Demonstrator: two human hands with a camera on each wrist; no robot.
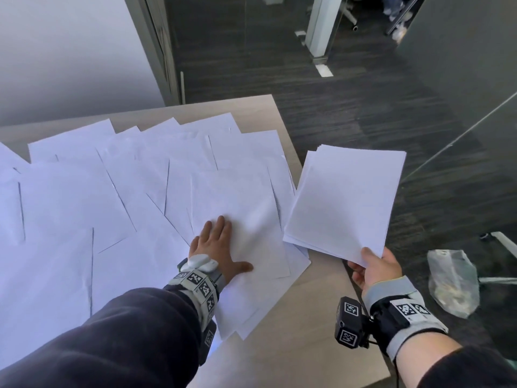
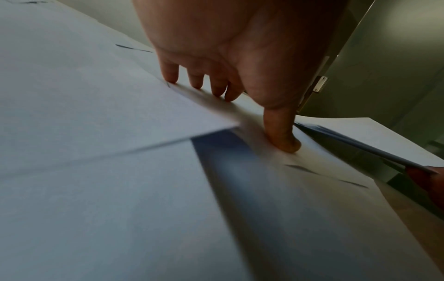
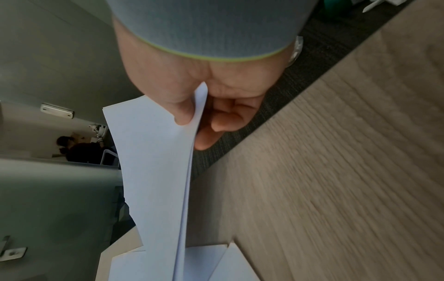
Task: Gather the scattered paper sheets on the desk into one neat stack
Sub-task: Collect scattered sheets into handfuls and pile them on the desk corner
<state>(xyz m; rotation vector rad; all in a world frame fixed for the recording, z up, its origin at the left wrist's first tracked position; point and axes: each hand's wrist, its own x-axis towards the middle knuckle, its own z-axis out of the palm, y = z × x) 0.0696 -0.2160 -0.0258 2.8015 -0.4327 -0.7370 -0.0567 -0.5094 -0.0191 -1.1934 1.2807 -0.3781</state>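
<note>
We see our left hand [image 1: 221,249] lying flat on the topmost loose sheet [image 1: 246,208] near the right end of the wooden desk [image 1: 302,345]. Its fingers [image 2: 217,86] are straight and spread, the tips pressing down on the paper, and the thumb [image 2: 282,133] is stretched out to the side and pressed onto the same sheet. It grips nothing; it only bears down on the page.

Our right hand [image 1: 372,268] holds a gathered stack of white sheets [image 1: 344,200] by its near corner. In the right wrist view the thumb lies on top of the stack [image 3: 153,171] and the other fingers [image 3: 225,117] curl underneath, so the corner is pinched between them. The stack is lifted off the desk, hanging partly past the right desk edge over the dark carpet [image 1: 363,107], and its left edge sits just beside the loose pages.

The scattered paper sheets [image 1: 112,191] cover most of the desk to the left, overlapping one another at many angles; thin dark shadow lines mark where their edges lift. A strip of bare desk shows at the near right corner.

On the floor to the right, a crumpled clear plastic bag [image 1: 453,281] lies near a white furniture leg [image 1: 503,242]. Both wrists carry grey bands with black-and-white marker tags [image 1: 411,309].
</note>
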